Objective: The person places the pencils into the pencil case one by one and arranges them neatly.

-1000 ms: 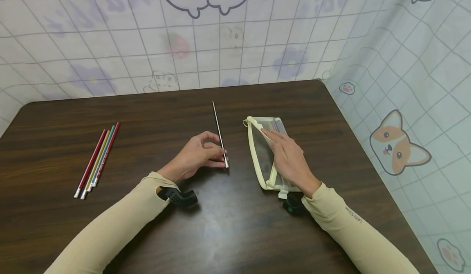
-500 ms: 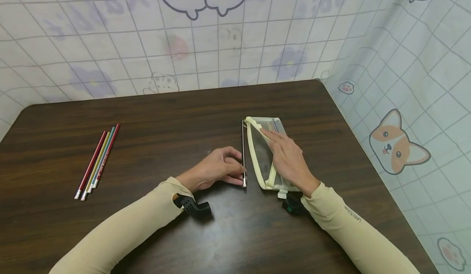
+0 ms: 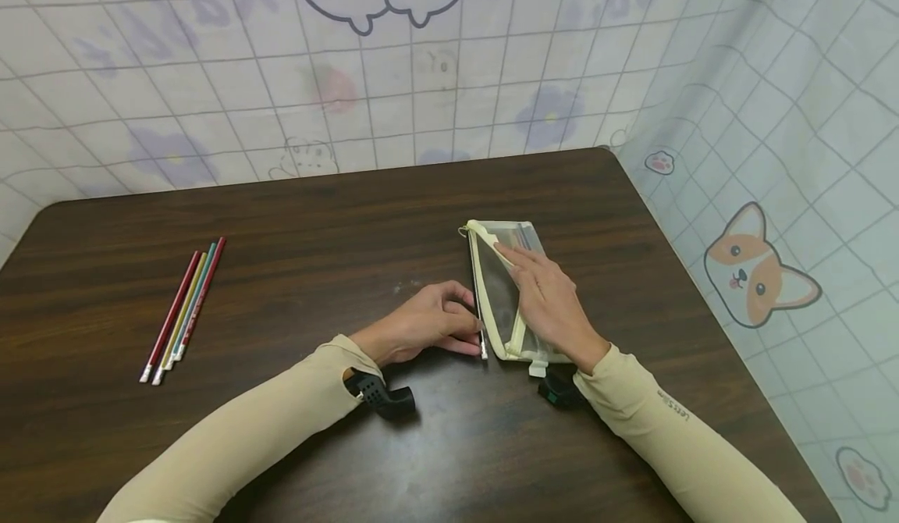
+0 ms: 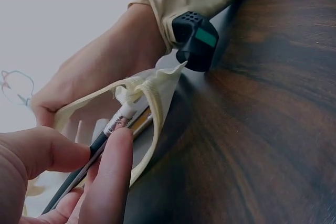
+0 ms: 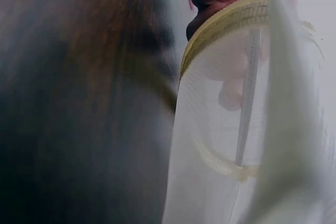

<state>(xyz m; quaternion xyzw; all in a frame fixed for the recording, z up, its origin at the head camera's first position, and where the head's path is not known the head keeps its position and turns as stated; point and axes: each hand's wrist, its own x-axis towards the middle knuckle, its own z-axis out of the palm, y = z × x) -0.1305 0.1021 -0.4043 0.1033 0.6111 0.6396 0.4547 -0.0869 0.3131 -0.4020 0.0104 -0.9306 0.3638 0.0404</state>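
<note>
My left hand (image 3: 442,320) pinches a dark pencil (image 3: 483,345) close to its white eraser end. The pencil lies along the left rim of a see-through mesh pencil case (image 3: 500,297) with pale yellow zip trim. In the left wrist view, the pencil (image 4: 111,126) is between thumb and fingers at the unzipped mouth. My right hand (image 3: 551,297) grips the case's upper side and keeps the mouth spread; its thumb is hidden in the head view. Faint coloured stripes, seemingly pencils, show through the mesh. The right wrist view has the case mesh (image 5: 205,129) up close.
Several pencils, red, yellow and teal (image 3: 191,304), lie side by side at the left of the dark wooden table (image 3: 316,218). A patterned curtain (image 3: 393,117) hangs behind and at the right. Black wrist cameras (image 3: 386,400) sit on both wrists.
My left hand has moved right with the pencil, from the bare table to the left rim of the case. The pencil's far end has swung nearer. My right hand has stayed on the case.
</note>
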